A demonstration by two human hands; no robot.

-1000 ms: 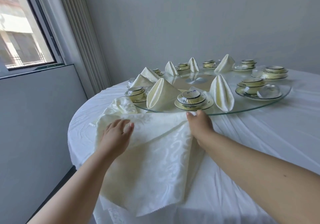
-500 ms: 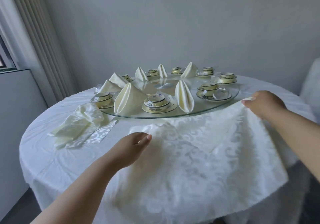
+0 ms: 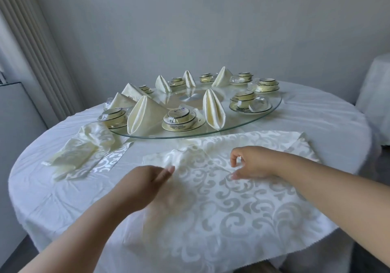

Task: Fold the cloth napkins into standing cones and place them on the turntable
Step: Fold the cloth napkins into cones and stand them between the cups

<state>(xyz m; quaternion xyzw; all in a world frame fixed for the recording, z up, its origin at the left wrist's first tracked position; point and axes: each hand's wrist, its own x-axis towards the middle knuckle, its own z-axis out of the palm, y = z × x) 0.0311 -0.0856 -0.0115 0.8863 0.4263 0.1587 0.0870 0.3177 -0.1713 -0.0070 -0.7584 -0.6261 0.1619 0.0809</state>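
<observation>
Right hand (image 3: 251, 163) moved in from far corner, fingers now curled, pinching napkin (image 3: 232, 199); left hand (image 3: 143, 185) pinching rumpled edge.

My right hand (image 3: 252, 163) let go of the napkin's (image 3: 242, 205) far right corner & came back in toward me; it's now curled over the cloth's middle, fingertips (image 3: 234, 175) touching it. Left hand (image 3: 139, 185) slid fwd, fingers at the bunched ridge. Napkin, lifted w/ that corner 0.5 s ago, now lies spread flat under both hands.
</observation>
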